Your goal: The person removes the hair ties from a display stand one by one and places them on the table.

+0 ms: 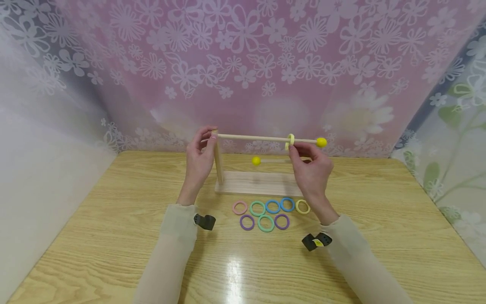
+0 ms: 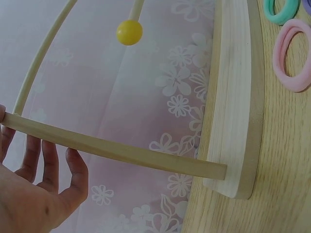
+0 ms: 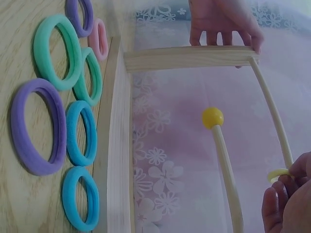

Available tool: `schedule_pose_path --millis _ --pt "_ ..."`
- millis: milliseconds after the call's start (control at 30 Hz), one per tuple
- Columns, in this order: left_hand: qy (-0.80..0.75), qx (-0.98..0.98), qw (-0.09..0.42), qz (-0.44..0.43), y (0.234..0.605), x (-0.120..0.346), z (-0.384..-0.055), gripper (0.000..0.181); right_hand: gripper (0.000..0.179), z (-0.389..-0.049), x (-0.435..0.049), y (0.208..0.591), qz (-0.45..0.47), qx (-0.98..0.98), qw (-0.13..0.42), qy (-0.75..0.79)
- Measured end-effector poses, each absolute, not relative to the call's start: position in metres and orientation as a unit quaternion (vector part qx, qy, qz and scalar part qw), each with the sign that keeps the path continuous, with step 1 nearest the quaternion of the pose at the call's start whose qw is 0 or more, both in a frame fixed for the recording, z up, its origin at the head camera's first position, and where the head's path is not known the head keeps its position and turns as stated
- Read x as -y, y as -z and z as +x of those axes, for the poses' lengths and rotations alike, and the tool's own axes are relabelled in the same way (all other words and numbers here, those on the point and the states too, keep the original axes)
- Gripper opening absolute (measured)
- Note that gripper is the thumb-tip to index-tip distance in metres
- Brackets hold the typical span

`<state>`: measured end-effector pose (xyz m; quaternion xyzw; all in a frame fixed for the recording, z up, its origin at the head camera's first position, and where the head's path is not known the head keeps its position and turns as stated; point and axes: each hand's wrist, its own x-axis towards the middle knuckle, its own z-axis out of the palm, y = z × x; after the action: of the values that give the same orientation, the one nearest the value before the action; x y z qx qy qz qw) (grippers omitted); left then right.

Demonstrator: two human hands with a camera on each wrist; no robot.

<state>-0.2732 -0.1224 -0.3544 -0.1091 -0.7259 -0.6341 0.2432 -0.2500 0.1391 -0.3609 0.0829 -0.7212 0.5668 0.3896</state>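
A wooden stand has a flat base [image 1: 258,183], an upright post [image 2: 121,151] and an upper rod [image 1: 254,138] tipped with a yellow ball [image 1: 321,142]. My left hand [image 1: 201,156] grips the post's top, thumb in front and fingers behind. Between thumb and fingers, my right hand [image 1: 312,169] pinches a yellow hair tie [image 1: 290,138], which is around the upper rod, nearer the ball end. Below runs a lower rod [image 3: 227,174], its yellow ball [image 3: 213,118] pointing left. Its other end is hidden behind the right hand in the head view.
In front of the base lie several hair ties: a pink one [image 1: 239,207], green ones [image 1: 257,208], blue ones [image 1: 287,204], purple ones [image 1: 247,222] and a yellow one [image 1: 302,206]. A floral curtain [image 1: 243,76] hangs behind the wood-grain table [image 1: 133,211].
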Motion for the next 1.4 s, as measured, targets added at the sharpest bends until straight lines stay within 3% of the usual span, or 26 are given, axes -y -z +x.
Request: schedule_pose_path --millis 1400 --pt "0.63 0.728 0.247 -0.106 0.356 0.121 -0.27 0.024 0.012 -0.239 -0.181 0.356 0.036 0.697 0.415 -0.584"
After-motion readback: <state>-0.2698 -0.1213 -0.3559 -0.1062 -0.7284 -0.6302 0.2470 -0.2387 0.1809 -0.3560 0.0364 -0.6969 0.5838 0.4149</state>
